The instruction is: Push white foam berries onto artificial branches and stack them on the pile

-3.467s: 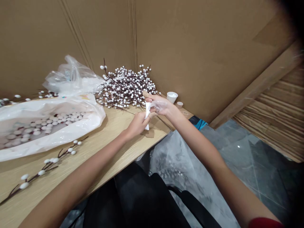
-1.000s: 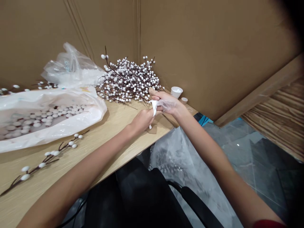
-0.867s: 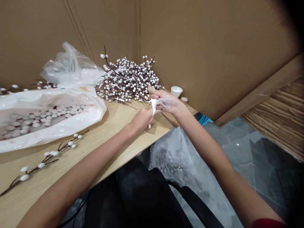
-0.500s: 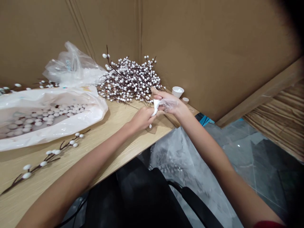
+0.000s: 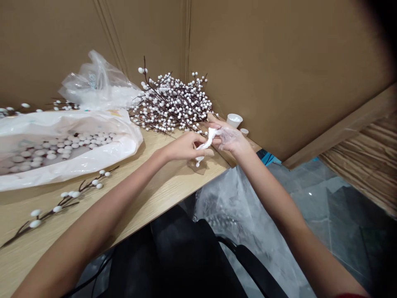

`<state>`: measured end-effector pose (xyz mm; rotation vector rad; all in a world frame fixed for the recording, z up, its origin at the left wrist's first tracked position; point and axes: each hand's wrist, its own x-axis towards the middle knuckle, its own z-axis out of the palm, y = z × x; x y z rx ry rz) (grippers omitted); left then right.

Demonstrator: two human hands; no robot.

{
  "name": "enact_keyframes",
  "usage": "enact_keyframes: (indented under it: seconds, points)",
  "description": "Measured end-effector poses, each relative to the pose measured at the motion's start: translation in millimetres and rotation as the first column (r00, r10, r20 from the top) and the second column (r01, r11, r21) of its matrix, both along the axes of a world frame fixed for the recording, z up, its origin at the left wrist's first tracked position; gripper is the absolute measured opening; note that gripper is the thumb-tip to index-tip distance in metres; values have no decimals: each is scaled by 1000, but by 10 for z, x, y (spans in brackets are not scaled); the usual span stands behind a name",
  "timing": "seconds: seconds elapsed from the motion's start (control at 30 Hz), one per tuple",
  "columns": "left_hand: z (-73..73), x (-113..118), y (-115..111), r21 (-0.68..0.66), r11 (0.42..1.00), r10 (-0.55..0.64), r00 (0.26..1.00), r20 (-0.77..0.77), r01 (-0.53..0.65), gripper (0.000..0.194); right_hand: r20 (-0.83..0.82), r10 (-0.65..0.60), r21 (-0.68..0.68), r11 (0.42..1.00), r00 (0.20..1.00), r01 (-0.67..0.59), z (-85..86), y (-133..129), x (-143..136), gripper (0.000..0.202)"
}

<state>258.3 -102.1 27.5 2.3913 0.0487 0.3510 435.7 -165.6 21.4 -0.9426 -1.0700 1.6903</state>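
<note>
A twisted white strip, like tissue or soft plastic (image 5: 208, 140), stretches between my two hands over the table's right part. My left hand (image 5: 187, 147) has its fingers curled round the lower end of the strip. The upper end is pinched by my right hand (image 5: 226, 134), which also has clear crinkled film against its palm. Small white pieces (image 5: 197, 162) show just below my left fingers, above a brown scrap on the table. Behind the hands lies a heap of dark twigs with white berries (image 5: 173, 101).
An open white bag of white berries (image 5: 71, 169) lies at left, with a clear bag (image 5: 99, 89) behind. One berry twig (image 5: 57, 207) rests in front. Two white cups (image 5: 235, 120) (image 5: 244, 132) stand near the cardboard wall (image 5: 279, 74). The wooden table (image 5: 155, 182) ends before my lap.
My hands have drawn slightly apart, and the white strip shows longer between them. My left fingers have loosened and spread a little. The view has shifted slightly.
</note>
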Motion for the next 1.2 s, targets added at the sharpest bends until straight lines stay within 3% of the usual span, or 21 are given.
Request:
enact_keyframes:
  seconds: [0.1,0.17,0.4,0.57,0.9,1.2]
  points:
    - [28,-24,37,-82,995,-56,998,11,57,26,-193,-144,32,988,971,153,-31,-40,2,40]
    - [54,-40,45,-115,990,-80,997,2,80,25,-235,-163,-1,986,958,168,-33,-67,-7,40]
    - [127,-84,59,-203,974,-106,994,-42,95,25,-286,-370,-167,927,884,334,76,-133,-111,41]
    - [143,-105,111,-156,981,-121,991,-55,111,26,-266,-462,-253,880,846,401,126,-140,-196,40]
    - [278,-181,98,-117,991,-78,991,-110,65,23,-292,-454,-234,887,842,397,109,-122,-206,38]
    - [207,-154,97,-161,982,-119,986,-114,100,23,-313,-298,-126,954,902,272,-29,-103,-62,40]
